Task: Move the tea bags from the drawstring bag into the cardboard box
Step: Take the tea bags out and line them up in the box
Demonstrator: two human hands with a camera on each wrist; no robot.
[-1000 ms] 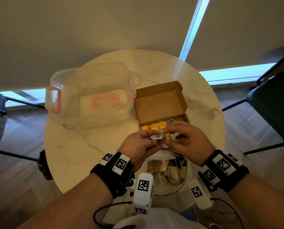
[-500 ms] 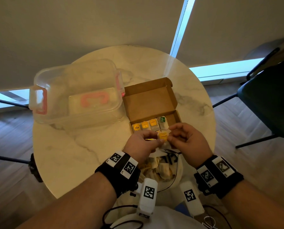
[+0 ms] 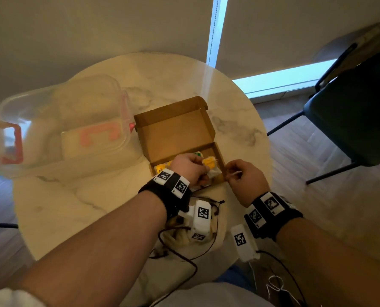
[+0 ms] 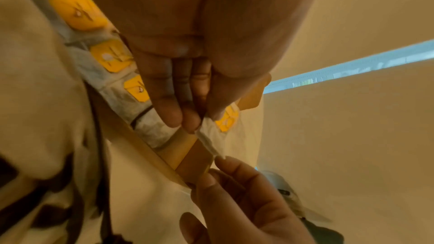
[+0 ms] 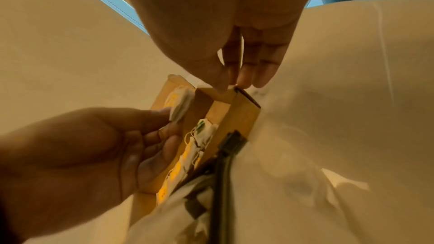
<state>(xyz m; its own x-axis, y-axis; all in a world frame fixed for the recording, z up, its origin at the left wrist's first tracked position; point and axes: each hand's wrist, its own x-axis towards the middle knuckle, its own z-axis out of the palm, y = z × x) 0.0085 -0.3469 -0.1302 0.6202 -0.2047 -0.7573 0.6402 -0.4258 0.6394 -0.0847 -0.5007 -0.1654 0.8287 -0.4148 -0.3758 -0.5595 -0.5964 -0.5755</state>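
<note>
The left hand [image 3: 188, 168] pinches a tea bag [image 4: 217, 137] between thumb and fingertips, holding it over the right end of the cardboard box [image 3: 178, 131], inside its walls. The right hand [image 3: 243, 178] sits just beside the box's right wall, its thumb and fingertips pressed together at the rim (whether they pinch the wall itself or something thin there, I cannot tell). A row of tea bags [image 4: 110, 58] with yellow tags already lies along the box's front compartment. The box lid stands open toward the far side. The drawstring bag [image 3: 180, 238] lies near the table [image 3: 62, 207] edge, below the wrists, with bags still inside. A clear plastic tub [image 3: 58, 129] with pink handles sits left of the box.
</note>
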